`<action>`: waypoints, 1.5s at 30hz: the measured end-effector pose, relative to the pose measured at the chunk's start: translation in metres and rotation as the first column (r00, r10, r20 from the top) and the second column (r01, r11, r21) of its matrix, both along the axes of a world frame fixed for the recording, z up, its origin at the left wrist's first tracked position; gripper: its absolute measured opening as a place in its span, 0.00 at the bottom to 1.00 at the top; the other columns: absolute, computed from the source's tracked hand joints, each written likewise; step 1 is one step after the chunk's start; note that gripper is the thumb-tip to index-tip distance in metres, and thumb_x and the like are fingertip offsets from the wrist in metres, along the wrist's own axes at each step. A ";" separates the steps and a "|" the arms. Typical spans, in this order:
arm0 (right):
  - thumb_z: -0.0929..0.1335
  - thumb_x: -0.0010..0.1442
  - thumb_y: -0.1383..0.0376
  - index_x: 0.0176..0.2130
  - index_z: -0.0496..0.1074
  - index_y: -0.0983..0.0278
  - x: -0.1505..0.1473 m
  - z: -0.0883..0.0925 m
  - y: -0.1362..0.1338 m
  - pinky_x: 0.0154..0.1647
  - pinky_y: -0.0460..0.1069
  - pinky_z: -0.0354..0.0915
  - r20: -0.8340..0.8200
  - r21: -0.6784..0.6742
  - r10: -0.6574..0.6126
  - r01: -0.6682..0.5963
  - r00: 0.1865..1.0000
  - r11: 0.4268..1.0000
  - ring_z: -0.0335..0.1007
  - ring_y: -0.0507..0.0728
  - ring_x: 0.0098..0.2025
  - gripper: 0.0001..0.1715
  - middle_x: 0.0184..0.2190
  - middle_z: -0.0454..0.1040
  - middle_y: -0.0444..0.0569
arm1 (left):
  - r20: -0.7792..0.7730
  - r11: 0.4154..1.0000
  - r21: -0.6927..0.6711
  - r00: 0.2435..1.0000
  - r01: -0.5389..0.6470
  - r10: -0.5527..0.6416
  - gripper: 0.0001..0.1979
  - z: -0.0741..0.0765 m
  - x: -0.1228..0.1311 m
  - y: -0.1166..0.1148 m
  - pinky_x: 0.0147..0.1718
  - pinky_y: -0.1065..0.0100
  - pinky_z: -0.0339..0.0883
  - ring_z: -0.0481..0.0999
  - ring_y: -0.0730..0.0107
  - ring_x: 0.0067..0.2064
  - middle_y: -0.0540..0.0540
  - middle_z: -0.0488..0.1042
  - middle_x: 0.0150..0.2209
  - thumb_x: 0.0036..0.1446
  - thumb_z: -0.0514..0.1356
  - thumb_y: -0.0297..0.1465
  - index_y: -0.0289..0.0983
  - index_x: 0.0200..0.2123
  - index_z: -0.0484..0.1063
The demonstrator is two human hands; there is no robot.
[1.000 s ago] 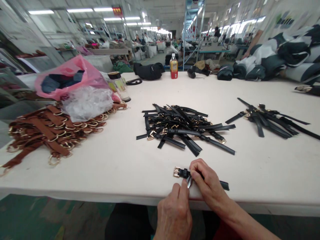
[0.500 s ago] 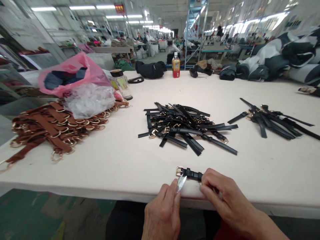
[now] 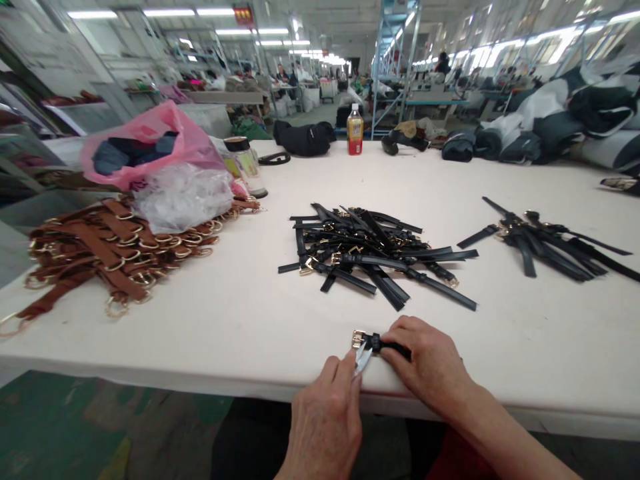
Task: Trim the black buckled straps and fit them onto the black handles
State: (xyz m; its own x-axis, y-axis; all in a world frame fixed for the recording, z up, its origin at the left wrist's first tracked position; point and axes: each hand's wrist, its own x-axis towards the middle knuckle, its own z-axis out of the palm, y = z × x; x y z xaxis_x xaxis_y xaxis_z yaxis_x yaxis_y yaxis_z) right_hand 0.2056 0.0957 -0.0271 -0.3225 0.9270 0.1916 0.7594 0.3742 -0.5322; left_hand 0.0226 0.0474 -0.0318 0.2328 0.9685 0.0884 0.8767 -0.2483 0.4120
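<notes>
A short black strap (image 3: 379, 343) with a gold buckle lies at the near edge of the white table (image 3: 240, 320). My right hand (image 3: 430, 363) presses down on it, fingers curled over the strap. My left hand (image 3: 325, 420) is closed around small metal snips (image 3: 363, 359), whose tip sits just below the buckle. A heap of black buckled straps (image 3: 373, 257) lies beyond my hands in the table's middle.
A second bunch of black straps (image 3: 545, 237) lies at the right. Brown straps with gold rings (image 3: 107, 257) are piled at the left, under a pink bag (image 3: 150, 147) and clear plastic (image 3: 183, 197). A jar (image 3: 245, 167), a drink bottle (image 3: 355, 130) and dark fabric rolls (image 3: 550, 127) stand farther back.
My right hand slid left along the strap toward the buckle. The snips in my left hand came up against the strap near the buckle again.
</notes>
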 end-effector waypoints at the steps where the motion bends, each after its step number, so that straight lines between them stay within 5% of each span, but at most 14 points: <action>1: 0.67 0.57 0.67 0.32 0.75 0.59 -0.001 -0.001 0.001 0.36 0.49 0.62 0.007 -0.001 -0.005 0.005 1.000 1.000 0.67 0.56 0.35 0.06 0.30 0.72 0.47 | -0.001 1.000 -0.028 1.000 0.002 -0.002 0.16 0.001 0.000 0.001 0.33 0.66 0.70 0.76 0.66 0.35 0.47 0.72 0.37 0.64 0.45 0.29 0.41 0.53 0.62; 9: 0.65 0.59 0.67 0.29 0.67 0.61 -0.001 0.004 0.006 0.35 0.48 0.58 -0.043 -0.137 0.054 -0.060 0.998 0.989 0.65 0.53 0.33 0.07 0.29 0.69 0.42 | 0.017 0.994 -0.113 1.000 0.013 -0.011 0.17 0.002 0.000 0.004 0.34 0.62 0.69 0.75 0.64 0.37 0.47 0.71 0.38 0.64 0.44 0.29 0.43 0.53 0.61; 26: 0.61 0.64 0.65 0.32 0.63 0.62 -0.015 -0.006 0.008 0.35 0.49 0.54 -0.052 -0.118 0.115 -0.120 0.992 0.986 0.61 0.54 0.33 0.08 0.31 0.67 0.44 | 0.061 0.993 -0.118 0.998 0.021 -0.014 0.17 -0.002 0.001 0.003 0.33 0.64 0.65 0.73 0.66 0.36 0.50 0.71 0.37 0.64 0.43 0.27 0.47 0.53 0.61; 32: 0.60 0.65 0.66 0.29 0.62 0.62 -0.011 0.012 0.003 0.37 0.49 0.54 -0.214 -0.106 0.125 -0.150 0.969 0.983 0.61 0.52 0.32 0.11 0.29 0.67 0.42 | 0.115 0.992 -0.129 0.993 0.013 0.002 0.16 -0.004 0.001 0.003 0.34 0.64 0.63 0.72 0.66 0.37 0.50 0.71 0.37 0.64 0.43 0.26 0.46 0.48 0.65; 36: 0.62 0.62 0.68 0.28 0.66 0.61 -0.001 0.041 -0.027 0.33 0.45 0.59 -0.284 -0.313 0.227 -0.314 0.932 0.897 0.64 0.50 0.30 0.10 0.27 0.69 0.41 | 0.224 0.985 -0.170 0.975 0.024 0.015 0.16 -0.001 -0.004 0.005 0.37 0.64 0.65 0.72 0.66 0.39 0.49 0.72 0.39 0.64 0.44 0.30 0.46 0.51 0.64; 39: 0.65 0.54 0.75 0.38 0.72 0.58 0.010 0.048 -0.046 0.41 0.44 0.62 -0.245 -0.353 0.384 -0.450 0.890 0.820 0.69 0.52 0.37 0.15 0.35 0.74 0.42 | 0.303 0.978 -0.209 0.952 0.019 0.046 0.15 0.002 -0.008 0.005 0.40 0.64 0.65 0.72 0.66 0.41 0.47 0.72 0.40 0.64 0.46 0.33 0.43 0.51 0.65; 43: 0.65 0.54 0.72 0.50 0.68 0.59 0.024 0.025 -0.038 0.52 0.53 0.60 -0.125 -0.146 0.133 -0.151 0.983 0.978 0.64 0.59 0.50 0.23 0.48 0.70 0.50 | 0.344 0.977 -0.215 0.935 -0.005 0.080 0.15 0.006 -0.016 0.002 0.42 0.65 0.66 0.73 0.67 0.43 0.46 0.74 0.41 0.63 0.48 0.36 0.42 0.50 0.66; 45: 0.66 0.56 0.67 0.50 0.68 0.60 0.027 0.010 -0.025 0.50 0.58 0.60 -0.019 -0.076 -0.001 0.000 1.000 0.997 0.64 0.62 0.49 0.21 0.48 0.70 0.53 | 0.350 0.982 -0.184 0.932 -0.037 0.100 0.15 0.009 -0.024 0.002 0.43 0.67 0.66 0.73 0.68 0.44 0.48 0.74 0.42 0.63 0.48 0.37 0.43 0.50 0.67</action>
